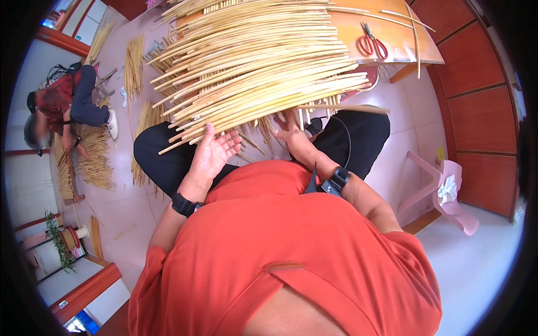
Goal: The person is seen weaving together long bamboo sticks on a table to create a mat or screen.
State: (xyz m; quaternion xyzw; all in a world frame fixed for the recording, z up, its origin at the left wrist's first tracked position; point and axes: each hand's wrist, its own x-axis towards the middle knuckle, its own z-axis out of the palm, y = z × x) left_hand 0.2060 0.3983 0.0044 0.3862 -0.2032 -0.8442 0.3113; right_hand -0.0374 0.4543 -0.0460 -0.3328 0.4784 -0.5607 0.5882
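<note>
A wide layer of pale yellow reed stalks [252, 73] lies side by side across the table in front of me, with crossing stalks beneath. At its near left edge my left hand [216, 150] is palm up, fingers spread and thumb raised against the stalk ends. My right hand [295, 139] is under the near edge, right of the middle. Its thumb stands apart from a raised finger, and the other fingertips are partly hidden. Just above it a single reed stalk [344, 107] sticks out to the right; I see no grip on it.
Red-handled scissors [372, 45] and loose stalks lie on the wooden table [350, 28]. Reed bundles [92, 159] cover the floor at left, where another person [73, 101] bends over them. A pink plastic stool [443, 193] and red-brown cabinets [485, 112] stand at right.
</note>
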